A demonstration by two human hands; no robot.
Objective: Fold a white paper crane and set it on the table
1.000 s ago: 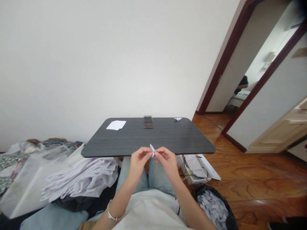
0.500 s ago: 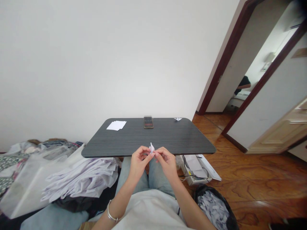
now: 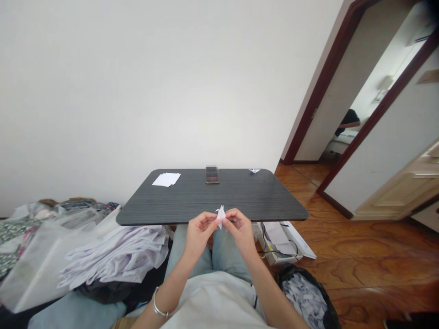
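A small folded white paper crane point(image 3: 221, 216) is held up at the near edge of the dark table point(image 3: 192, 201). My left hand point(image 3: 200, 232) pinches it from the left between thumb and fingers. From the right, my right hand point(image 3: 240, 228) pinches its other side. Toward the table's far right corner sits another white paper crane point(image 3: 254, 171) with its wings spread. A stack of white paper sheets point(image 3: 166, 179) lies at the far left of the table.
A phone point(image 3: 212, 175) stands at the table's back middle. Left of my legs are heaped clothes point(image 3: 120, 256). To the right, a white box point(image 3: 279, 244) with cables and a black bag point(image 3: 308, 297) of paper scraps are on the wooden floor. A person point(image 3: 348, 122) shows through the doorway.
The paper crane has turned in my fingers and now shows a broader face with points at its top. My right hand has shifted its grip to the crane's right side.
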